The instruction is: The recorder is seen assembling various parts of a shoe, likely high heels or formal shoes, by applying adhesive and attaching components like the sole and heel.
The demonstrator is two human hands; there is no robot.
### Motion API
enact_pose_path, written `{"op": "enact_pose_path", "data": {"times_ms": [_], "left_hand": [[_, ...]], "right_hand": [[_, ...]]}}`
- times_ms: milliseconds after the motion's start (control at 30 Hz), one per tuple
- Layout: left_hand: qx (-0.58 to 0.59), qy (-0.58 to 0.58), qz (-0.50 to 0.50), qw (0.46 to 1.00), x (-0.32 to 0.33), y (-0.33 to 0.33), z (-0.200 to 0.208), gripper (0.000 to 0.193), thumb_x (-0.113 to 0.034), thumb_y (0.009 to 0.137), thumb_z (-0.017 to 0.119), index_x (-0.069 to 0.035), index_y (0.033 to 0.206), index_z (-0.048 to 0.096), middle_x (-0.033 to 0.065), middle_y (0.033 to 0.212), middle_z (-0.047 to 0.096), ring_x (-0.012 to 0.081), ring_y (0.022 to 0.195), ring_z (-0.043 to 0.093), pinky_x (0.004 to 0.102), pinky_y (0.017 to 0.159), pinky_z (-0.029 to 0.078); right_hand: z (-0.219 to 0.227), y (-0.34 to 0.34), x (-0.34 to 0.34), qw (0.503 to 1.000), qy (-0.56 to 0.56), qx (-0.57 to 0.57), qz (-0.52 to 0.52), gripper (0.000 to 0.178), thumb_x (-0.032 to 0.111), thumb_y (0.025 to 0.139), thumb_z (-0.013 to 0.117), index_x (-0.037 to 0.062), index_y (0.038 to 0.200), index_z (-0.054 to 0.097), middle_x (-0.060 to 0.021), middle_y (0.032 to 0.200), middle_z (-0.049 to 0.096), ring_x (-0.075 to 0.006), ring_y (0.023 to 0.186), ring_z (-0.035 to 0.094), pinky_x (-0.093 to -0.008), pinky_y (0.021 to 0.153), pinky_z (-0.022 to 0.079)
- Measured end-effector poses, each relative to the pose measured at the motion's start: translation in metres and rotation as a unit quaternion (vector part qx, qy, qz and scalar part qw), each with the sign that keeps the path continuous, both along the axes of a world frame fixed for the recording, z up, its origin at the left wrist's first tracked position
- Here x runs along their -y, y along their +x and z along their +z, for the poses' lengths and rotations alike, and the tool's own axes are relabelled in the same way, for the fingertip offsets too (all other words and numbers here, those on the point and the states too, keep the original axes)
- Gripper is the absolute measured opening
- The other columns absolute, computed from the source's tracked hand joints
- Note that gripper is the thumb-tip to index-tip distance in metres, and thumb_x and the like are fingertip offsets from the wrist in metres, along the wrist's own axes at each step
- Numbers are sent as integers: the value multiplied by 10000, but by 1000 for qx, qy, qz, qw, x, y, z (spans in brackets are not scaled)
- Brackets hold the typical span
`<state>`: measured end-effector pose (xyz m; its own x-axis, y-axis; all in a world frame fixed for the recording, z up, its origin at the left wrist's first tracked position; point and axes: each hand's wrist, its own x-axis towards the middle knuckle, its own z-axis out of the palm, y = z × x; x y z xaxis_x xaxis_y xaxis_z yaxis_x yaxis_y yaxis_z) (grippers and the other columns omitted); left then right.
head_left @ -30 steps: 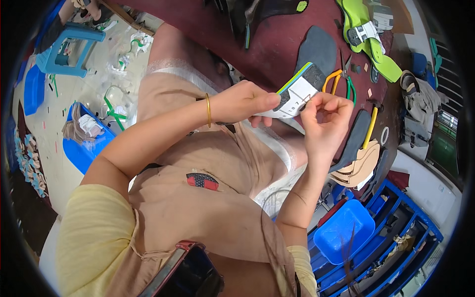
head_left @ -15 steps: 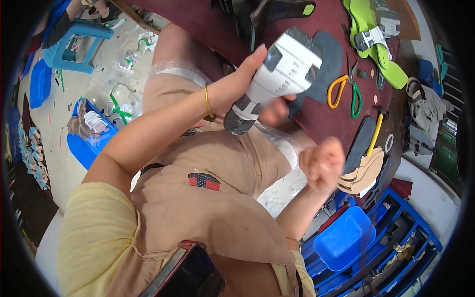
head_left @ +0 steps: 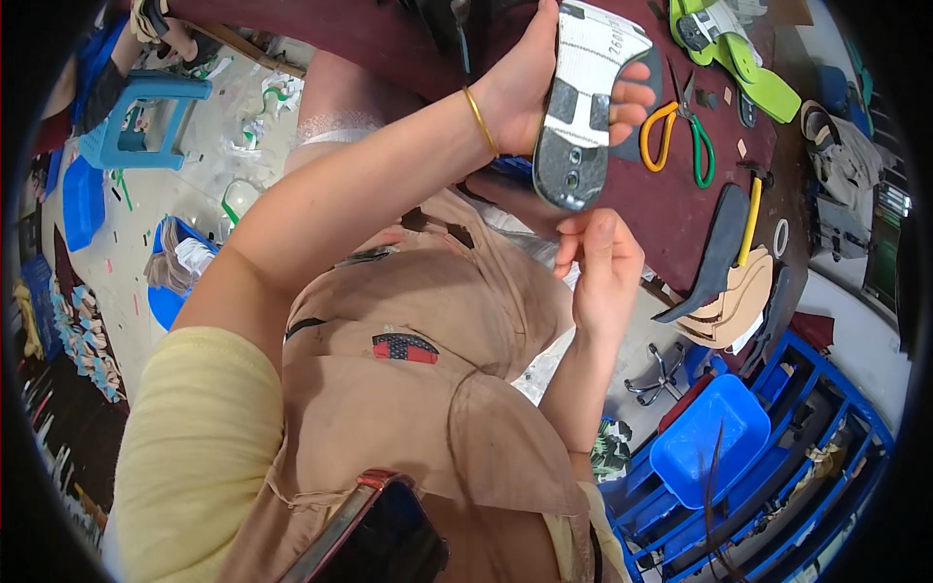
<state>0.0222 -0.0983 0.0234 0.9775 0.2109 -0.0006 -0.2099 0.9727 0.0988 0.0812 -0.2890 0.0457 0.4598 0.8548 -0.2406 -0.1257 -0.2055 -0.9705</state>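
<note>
My left hand [head_left: 525, 92], a gold bangle at its wrist, is closed around a shoe last [head_left: 573, 107]. Its underside faces up: white with dark patches, and a black heel end with two small holes points toward me. The thumb lies along one side of the last; fingertips show at the other. Just below the heel is my right hand [head_left: 604, 255], fingers curled in toward the thumb. Whether something small sits between those fingertips I cannot make out. A dark red tabletop [head_left: 671, 219] lies beyond both hands.
On the table are scissors [head_left: 685, 121] with orange and green handles, a yellow-handled hammer [head_left: 750, 219], a black sole-shaped piece [head_left: 721, 243], tan cut pieces [head_left: 743, 296] and bright green lasts [head_left: 768, 87]. A blue bin [head_left: 714, 437] stands at lower right, a blue stool [head_left: 146, 117] at upper left.
My left hand has carried the last upward, away from me, and the heel end now shows its holes. My right hand has moved up and left, close beneath the heel.
</note>
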Motion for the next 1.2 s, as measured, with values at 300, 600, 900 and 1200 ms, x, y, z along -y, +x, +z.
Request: {"op": "enact_pose_path", "data": {"times_ms": [300,600,900,1200], "left_hand": [[65,-34,12,997,-16,12,-21,874,-757,808,191,-11,1124,521,111,943,610,203,761,598,360,697,526],[164,-78,1,983,-29,22,-42,887,-691,867,88,18,1259,449,171,1130,586,273,956,608,402,822,507],[-97,65,56,992,-15,48,-31,951,-775,789,82,-35,1255,454,187,1164,542,334,878,629,393,755,538],[-165,207,95,960,5,45,-16,866,-785,786,134,-177,1350,382,20,1231,495,279,961,615,324,698,529]], "right_hand": [[-13,-22,-22,996,84,-27,-19,276,230,942,528,-17,830,579,-27,641,560,-62,551,498,-196,527,410],[-17,18,-21,987,73,134,-53,220,0,835,627,6,1049,578,-36,910,585,-93,802,560,-227,739,477],[-82,155,-55,778,-218,588,-40,784,669,795,476,203,1403,309,-268,1456,169,-464,1355,83,-594,1062,68],[-57,179,-8,769,-83,608,-178,434,254,892,553,35,1257,468,-221,1339,368,-357,1232,375,-445,1015,306]]}}
